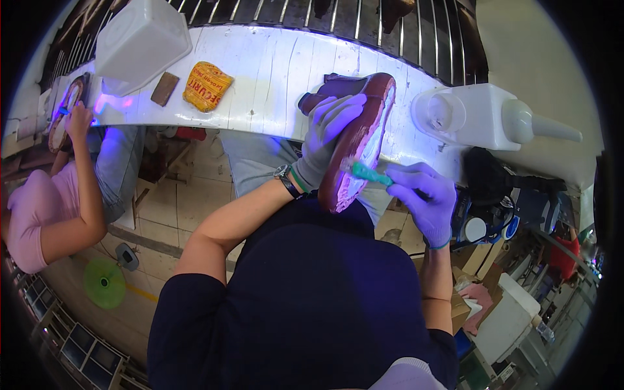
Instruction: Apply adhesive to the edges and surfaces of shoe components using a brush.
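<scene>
Your left hand (325,133), gloved, holds the dark red shoe (363,127): fingers lie together along its upper, thumb hidden from view. Your right hand (426,195), also gloved, pinches the handle of a green brush (369,174) between thumb and fingers. Bristles sit at the shoe's sole edge; blur there, so you cannot tell how firmly they touch.

Shoe is tilted, sole facing right and streaked with white; far end over the white bench (260,65), near rounded end over your lap. A watch (283,172) is on your left wrist.

Further out, on the bench: white spouted bottle (481,117) right of the shoe, lying on its side; yellow packet (207,86) to the left, then a small brown block (165,89) and a large white container (140,49). Metal bars (357,23) run behind.

Far left, a co-worker's hand (79,120) works at another shoe (57,135). Below it, a green fan (104,283).
</scene>
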{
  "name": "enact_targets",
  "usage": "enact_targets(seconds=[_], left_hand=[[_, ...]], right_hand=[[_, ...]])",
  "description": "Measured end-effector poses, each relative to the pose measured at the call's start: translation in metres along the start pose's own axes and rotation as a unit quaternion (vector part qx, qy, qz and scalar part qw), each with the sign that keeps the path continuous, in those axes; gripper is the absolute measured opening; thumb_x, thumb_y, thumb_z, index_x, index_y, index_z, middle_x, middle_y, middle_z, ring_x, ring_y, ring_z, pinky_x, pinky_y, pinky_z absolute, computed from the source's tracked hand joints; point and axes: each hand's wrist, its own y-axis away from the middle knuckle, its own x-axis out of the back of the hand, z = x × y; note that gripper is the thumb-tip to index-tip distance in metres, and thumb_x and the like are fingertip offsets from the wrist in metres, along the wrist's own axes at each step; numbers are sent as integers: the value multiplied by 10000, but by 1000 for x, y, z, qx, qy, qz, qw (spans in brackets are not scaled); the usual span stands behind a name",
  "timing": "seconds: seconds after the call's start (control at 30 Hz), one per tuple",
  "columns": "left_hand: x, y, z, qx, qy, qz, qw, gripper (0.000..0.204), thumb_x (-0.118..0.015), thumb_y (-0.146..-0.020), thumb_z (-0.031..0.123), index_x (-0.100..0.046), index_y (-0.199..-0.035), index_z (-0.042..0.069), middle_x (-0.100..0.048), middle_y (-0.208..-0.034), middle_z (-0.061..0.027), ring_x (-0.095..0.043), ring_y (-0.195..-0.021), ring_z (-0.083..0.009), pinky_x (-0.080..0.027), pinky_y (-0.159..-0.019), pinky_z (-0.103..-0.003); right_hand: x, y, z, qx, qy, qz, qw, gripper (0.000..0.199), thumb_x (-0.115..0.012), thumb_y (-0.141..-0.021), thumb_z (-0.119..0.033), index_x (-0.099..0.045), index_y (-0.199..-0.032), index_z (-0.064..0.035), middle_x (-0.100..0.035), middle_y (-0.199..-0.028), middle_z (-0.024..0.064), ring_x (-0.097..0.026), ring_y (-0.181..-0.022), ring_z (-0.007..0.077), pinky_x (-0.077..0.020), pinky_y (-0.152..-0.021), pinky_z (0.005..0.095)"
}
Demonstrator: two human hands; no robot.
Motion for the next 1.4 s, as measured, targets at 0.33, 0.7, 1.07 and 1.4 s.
enact_targets(seconds=[0.33, 0.7, 1.07, 1.4], left_hand=[[5, 6, 3, 128, 108, -72, 983, 640, -739, -743, 156, -439, -1298, 46, -523, -1294, -125, -512, -1147, -284, -372, -993, -420], [30, -47, 23, 34, 38, -146, 988, 686, -727, -725, 311, -464, -1308, 64, -527, -1236, -79, -522, -1014, -275, -389, -892, -384], [72, -81, 28, 192, 258, -356, 877, 872, -865, -635, 338, -440, -1344, 61, -537, -1289, -95, -508, -1186, -188, -395, -1026, -337], [55, -122, -9, 193, 307, -514, 777, 595, -863, -661, 267, -617, -1154, 43, -667, -1069, -79, -615, -967, -159, -484, -881, -303]], right_hand=[[5, -12, -2, 21, 3, 58, 998, 212, -752, -737, -23, -726, -948, -13, -650, -765, 43, -546, -621, 80, -404, -551, 231], [23, -14, -33, 122, 44, 21, 991, 260, -781, -700, -37, -731, -954, -28, -651, -774, 63, -551, -603, 97, -384, -517, 237], [51, -48, -55, 280, 167, 39, 945, 284, -793, -680, -93, -726, -954, -68, -643, -754, 71, -586, -595, 184, -443, -533, 287], [70, -82, -71, 300, 248, 35, 920, 197, -764, -723, -145, -705, -900, -83, -632, -744, 56, -610, -643, 213, -468, -554, 319]])
